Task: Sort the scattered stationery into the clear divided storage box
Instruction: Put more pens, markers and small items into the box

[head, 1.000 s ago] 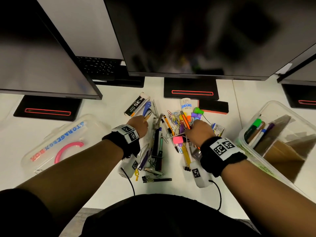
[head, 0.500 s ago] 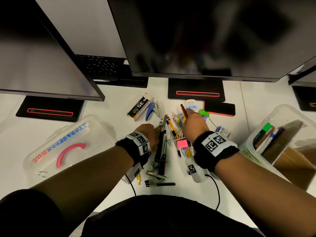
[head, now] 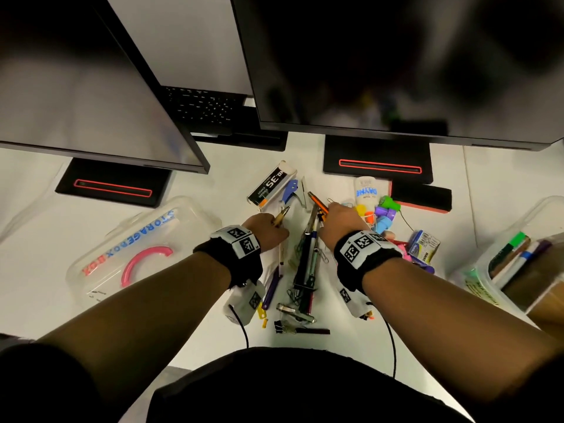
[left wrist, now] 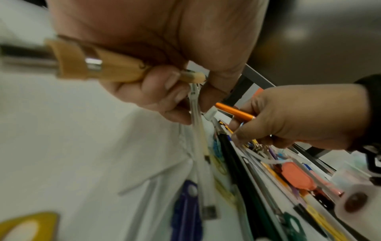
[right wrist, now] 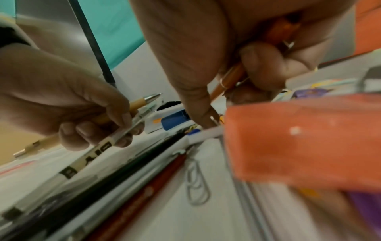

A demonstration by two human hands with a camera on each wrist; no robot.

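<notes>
My left hand [head: 273, 228] grips a tan pen [head: 281, 215] together with a clear pen [left wrist: 195, 114]. In the left wrist view the fingers curl round both the tan pen [left wrist: 98, 68] and the clear pen. My right hand [head: 337, 219] grips an orange pen [head: 317, 202] while its forefinger touches the pile of pens [head: 305, 257] between the hands. The right wrist view shows the orange pen [right wrist: 230, 78] inside the curled fingers. The clear storage box [head: 488, 257] stands at the right edge and holds markers.
The box lid [head: 137, 248] with a pink handle lies at the left. A staple box [head: 271, 186], a glue bottle [head: 366, 192], coloured caps [head: 386, 213], an orange eraser [right wrist: 299, 138] and paper clips [right wrist: 195, 179] lie around the pile. Monitor stands [head: 378, 163] sit behind.
My right hand has moved left from the coloured caps to the middle pens, with the orange pen in it. My left hand has stayed at the pile with the tan pen.
</notes>
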